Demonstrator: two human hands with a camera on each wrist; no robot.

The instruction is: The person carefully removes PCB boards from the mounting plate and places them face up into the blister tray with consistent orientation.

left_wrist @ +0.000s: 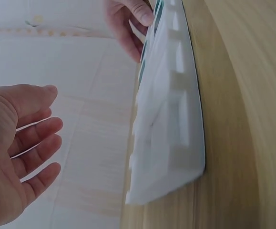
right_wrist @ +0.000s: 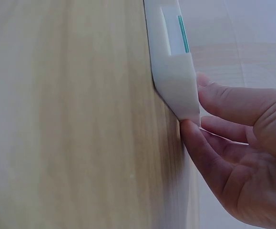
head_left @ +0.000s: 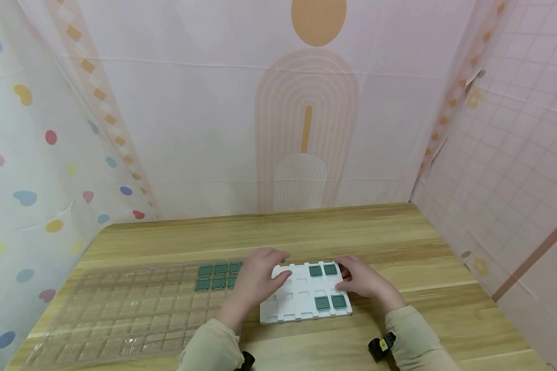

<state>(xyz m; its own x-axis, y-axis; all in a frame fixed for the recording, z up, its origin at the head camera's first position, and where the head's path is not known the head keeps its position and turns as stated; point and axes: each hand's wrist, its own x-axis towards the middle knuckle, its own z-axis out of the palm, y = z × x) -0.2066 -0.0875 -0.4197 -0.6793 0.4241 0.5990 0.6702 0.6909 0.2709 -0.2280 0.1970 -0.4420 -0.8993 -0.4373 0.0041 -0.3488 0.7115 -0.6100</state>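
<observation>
A white tray [head_left: 285, 305] with square pockets lies on the table in the head view. Green square chips [head_left: 322, 303] fill pockets toward its right end, two at the back and two at the front; the other visible pockets hold none. My right hand [head_left: 363, 278] grips the tray's right end, thumb on top and fingers at the edge, as the right wrist view also shows. Over the tray's left end hovers my left hand [head_left: 258, 276], partly covering it. In the left wrist view, that hand [left_wrist: 18, 138] is apart from the tray, fingers relaxed, nothing held.
To the left lies a large clear plastic tray [head_left: 134, 304] of many pockets, with several green chips [head_left: 205, 270] at its right back corner. Both are on a wooden table [head_left: 334, 232]. Patterned cloth [head_left: 204, 129] hangs behind and on both sides.
</observation>
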